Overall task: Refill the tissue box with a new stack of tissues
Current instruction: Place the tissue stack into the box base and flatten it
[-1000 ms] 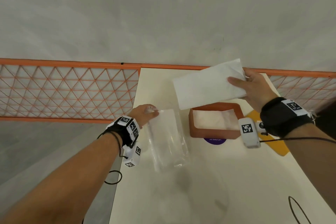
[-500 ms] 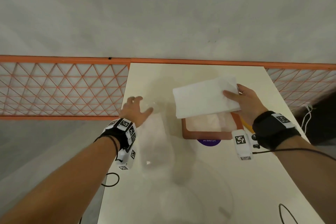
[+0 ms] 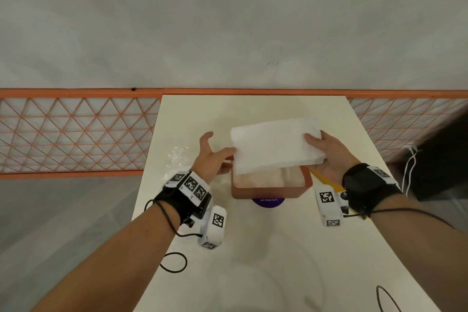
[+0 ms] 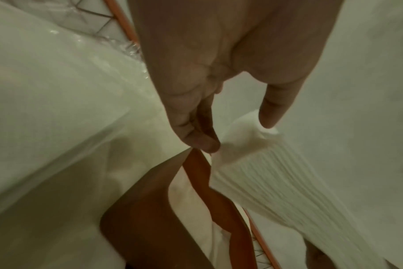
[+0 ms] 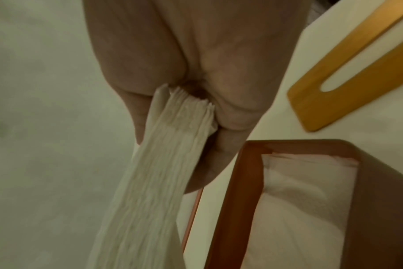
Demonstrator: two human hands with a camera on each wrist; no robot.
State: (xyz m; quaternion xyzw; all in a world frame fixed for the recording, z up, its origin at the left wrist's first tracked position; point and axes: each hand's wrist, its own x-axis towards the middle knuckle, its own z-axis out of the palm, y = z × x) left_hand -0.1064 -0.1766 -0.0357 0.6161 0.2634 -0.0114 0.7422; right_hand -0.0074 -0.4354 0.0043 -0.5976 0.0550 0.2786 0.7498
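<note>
Tissues (image 3: 276, 145) hover just above the box (image 3: 269, 190), the stack's long axis running nine to three, tilted up toward twelve. Left hand (image 3: 210, 159), fingers loosely spread, thumb touching the stack's nine o'clock end. Right hand (image 3: 326, 157) pinches the three o'clock end. Placing step; next, I judge, level the stack and lower it squarely inside the walls.

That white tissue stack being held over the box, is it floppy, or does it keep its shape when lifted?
Probably soft but self-supporting: the stack spans flat between the right hand and left hand. Its pinched end compresses, so it likely squashes easily. Likely light.
</note>
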